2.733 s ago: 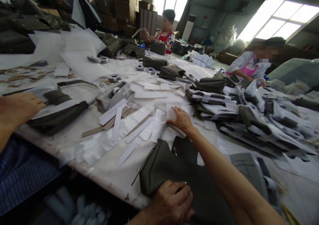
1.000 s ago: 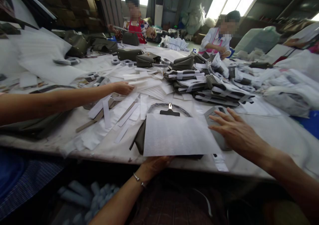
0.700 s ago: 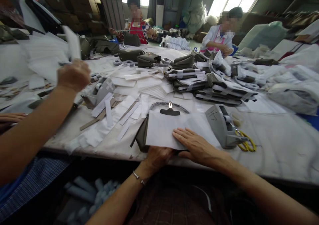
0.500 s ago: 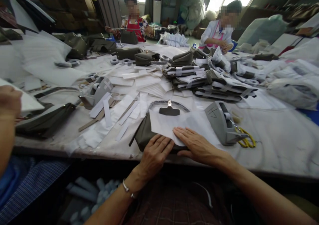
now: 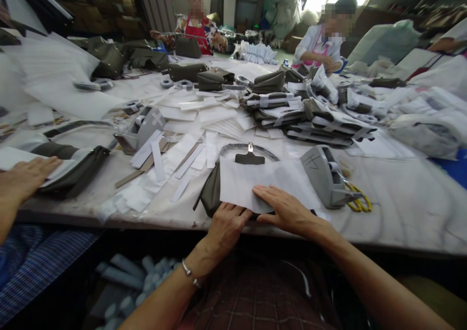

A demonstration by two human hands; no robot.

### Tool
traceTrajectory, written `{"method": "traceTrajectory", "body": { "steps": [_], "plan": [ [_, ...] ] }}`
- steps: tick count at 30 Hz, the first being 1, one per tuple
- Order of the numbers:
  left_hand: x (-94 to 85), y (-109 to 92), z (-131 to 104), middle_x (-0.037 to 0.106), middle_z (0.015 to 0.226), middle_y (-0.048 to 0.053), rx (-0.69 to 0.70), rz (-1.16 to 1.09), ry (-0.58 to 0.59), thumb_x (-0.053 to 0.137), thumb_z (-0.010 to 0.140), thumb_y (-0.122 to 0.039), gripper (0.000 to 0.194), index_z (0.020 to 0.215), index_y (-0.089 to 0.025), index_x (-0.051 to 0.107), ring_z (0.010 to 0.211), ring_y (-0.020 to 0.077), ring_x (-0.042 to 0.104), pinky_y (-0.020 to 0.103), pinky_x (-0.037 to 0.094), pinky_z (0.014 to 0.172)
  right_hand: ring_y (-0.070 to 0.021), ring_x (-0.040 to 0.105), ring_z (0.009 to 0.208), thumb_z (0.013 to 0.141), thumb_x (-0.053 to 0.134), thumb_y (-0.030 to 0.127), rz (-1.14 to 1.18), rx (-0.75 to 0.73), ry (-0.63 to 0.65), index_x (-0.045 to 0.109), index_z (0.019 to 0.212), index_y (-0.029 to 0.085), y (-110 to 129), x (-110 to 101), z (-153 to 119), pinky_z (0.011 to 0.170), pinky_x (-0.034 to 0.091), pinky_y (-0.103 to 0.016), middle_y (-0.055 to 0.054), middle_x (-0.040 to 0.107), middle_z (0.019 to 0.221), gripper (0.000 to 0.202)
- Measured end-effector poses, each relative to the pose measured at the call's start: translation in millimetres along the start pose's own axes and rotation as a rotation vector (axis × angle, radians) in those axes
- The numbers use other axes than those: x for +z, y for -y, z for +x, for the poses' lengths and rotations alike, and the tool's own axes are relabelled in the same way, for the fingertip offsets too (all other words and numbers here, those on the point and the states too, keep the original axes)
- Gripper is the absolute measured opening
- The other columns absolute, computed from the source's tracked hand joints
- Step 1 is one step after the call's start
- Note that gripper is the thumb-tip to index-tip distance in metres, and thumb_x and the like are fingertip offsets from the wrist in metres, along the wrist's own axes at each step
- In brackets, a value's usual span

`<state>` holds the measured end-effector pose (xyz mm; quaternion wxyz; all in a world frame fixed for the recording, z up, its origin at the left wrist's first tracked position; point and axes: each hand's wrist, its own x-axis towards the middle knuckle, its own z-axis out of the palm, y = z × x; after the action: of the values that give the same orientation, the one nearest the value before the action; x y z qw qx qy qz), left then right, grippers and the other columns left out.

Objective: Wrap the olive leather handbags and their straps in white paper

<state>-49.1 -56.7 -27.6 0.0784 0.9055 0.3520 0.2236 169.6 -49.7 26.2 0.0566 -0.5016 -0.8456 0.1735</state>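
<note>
In front of me, at the table's near edge, lies a dark olive handbag [image 5: 210, 193]. Over its front is a white foam-like sheet [image 5: 241, 179]. A dark tab with a metal clasp [image 5: 250, 151] and a wrapped handle [image 5: 233, 148] show above the sheet. My left hand [image 5: 228, 225] rests at the bag's lower edge, fingers extended, their tips partly hidden under the sheet's edge. My right hand [image 5: 288, 210] presses flat on the sheet's lower part, fingers stretched out. Neither hand grips anything.
A grey tape dispenser [image 5: 324, 176] and yellow-handled scissors [image 5: 359, 201] sit close at right. Another dispenser [image 5: 140, 128] and paper strips lie left. A co-worker's hand [image 5: 31, 174] presses a second bag [image 5: 83, 172]. Stacked bags [image 5: 314, 120] lie beyond; two people stand across the table.
My left fingertips have slipped under the sheet's lower edge; before, they lay on top near it. My right hand has barely moved. The co-worker's hand at left has come down onto a sheet-covered bag.
</note>
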Motion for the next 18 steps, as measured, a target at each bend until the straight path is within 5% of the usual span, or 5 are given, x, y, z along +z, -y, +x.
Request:
{"method": "traceTrajectory", "body": {
  "steps": [5,9,13,18],
  "plan": [
    [1.9,1.5,-0.5,0.068,0.097,0.005,0.006,0.027,-0.007,0.059,0.093,-0.018,0.014,0.104,-0.021,0.065,0.096,0.0228,0.061,0.037,0.048,0.088,-0.0283,0.054,0.129,0.084,0.070,0.026,0.029,0.013,-0.079,0.055,0.137,0.017,-4.3,9.2,-1.9,0.111,0.043,-0.046,-0.013,0.058,0.138,0.056],
    [3.5,2.5,-0.9,0.068,0.113,0.006,0.028,0.053,-0.030,0.054,0.095,-0.017,0.030,0.125,-0.022,0.059,0.105,0.0218,0.060,0.037,0.048,0.093,-0.0247,0.064,0.116,0.092,0.054,0.016,0.026,0.016,-0.227,0.068,0.121,0.018,-6.3,17.9,2.8,0.103,0.052,-0.041,-0.009,0.069,0.123,0.032],
    [5.9,4.3,-2.2,0.064,0.125,0.008,0.060,0.061,-0.073,0.050,0.097,-0.016,0.035,0.131,-0.018,0.055,0.114,0.0215,0.058,0.035,0.046,0.099,-0.0216,0.062,0.120,0.094,0.046,0.012,-0.010,-0.011,-0.379,0.066,0.123,0.015,4.7,23.6,8.9,0.106,0.050,-0.037,-0.011,0.066,0.128,0.035],
    [6.6,5.8,-5.0,0.068,0.114,0.009,0.047,0.063,-0.054,0.050,0.097,-0.019,0.030,0.126,-0.018,0.058,0.104,0.0211,0.062,0.037,0.049,0.096,-0.0244,0.062,0.119,0.090,0.048,0.006,-0.187,-0.025,-0.347,0.066,0.123,0.014,18.9,36.7,10.4,0.104,0.051,-0.040,-0.013,0.065,0.129,0.038]
  ]
}}
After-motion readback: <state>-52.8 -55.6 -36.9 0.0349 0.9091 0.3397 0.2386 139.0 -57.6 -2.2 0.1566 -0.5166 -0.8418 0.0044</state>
